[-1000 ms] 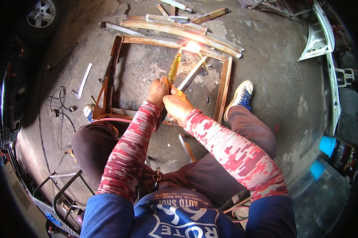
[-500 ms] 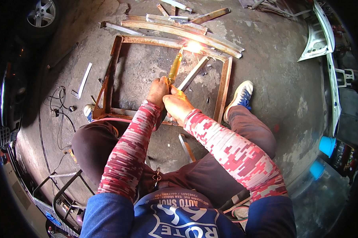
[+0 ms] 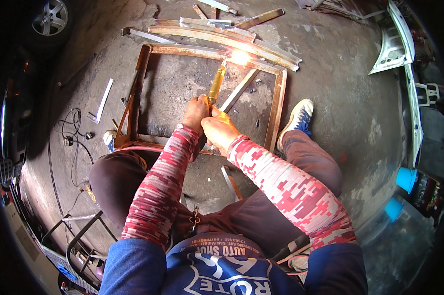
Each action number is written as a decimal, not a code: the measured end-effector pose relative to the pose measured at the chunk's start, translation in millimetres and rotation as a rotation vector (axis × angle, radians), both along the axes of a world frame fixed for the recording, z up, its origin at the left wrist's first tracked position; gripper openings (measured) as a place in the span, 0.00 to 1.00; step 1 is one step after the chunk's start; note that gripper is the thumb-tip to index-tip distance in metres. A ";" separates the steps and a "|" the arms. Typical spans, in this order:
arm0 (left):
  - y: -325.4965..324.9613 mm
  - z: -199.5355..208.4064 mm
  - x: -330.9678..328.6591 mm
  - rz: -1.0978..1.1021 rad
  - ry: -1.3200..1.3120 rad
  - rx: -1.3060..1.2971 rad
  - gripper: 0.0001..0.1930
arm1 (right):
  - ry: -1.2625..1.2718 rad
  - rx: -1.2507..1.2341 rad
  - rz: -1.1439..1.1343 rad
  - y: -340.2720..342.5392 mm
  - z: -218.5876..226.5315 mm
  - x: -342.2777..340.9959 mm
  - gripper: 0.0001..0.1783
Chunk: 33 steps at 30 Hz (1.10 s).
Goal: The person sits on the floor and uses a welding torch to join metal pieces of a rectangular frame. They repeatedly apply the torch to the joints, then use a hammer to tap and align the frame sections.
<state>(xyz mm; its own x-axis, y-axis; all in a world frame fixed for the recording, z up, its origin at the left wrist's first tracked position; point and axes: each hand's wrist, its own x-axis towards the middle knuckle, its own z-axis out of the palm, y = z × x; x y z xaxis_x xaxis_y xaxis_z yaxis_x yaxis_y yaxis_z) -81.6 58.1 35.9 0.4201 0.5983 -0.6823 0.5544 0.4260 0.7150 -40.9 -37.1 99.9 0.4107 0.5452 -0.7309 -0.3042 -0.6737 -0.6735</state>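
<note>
Both hands are closed around a welding torch [image 3: 215,87] with a brass-coloured neck, pointing away from me. My left hand [image 3: 196,114] grips it at the base of the neck. Close against it, to the right and slightly nearer me, my right hand [image 3: 220,131] wraps the handle, most of which the hands hide. The nozzle reaches the far rail of a rusty rectangular metal frame [image 3: 280,96] lying on the floor. A glaring arc [image 3: 239,57] burns there, toward the frame's far right corner, and washes out the spot where nozzle and metal meet.
Beyond the frame lie several metal bars [image 3: 202,34]. A loose strip [image 3: 240,90] slants inside it. My shoe [image 3: 300,118] stands beside its right rail. Cables [image 3: 74,129] coil on the left floor; a wheel [image 3: 49,18] is at far left. Blue tubs [image 3: 406,181] sit at right.
The arc is alight in both frames, and my grip on the torch is the same. Frame and bars appear a few pixels further left, a slight shift of the view.
</note>
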 end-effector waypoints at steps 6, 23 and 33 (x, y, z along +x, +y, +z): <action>1.0 7.5 0.6 0.043 0.000 -0.110 0.22 | -0.035 -0.033 0.027 2.5 -0.8 0.9 0.30; 6.8 -13.8 -4.8 -0.158 0.032 0.135 0.21 | 0.013 -0.005 -0.008 3.9 4.4 0.8 0.29; 7.0 -2.5 -1.7 -0.138 0.050 0.090 0.17 | -0.012 -0.047 0.020 4.7 0.0 0.1 0.30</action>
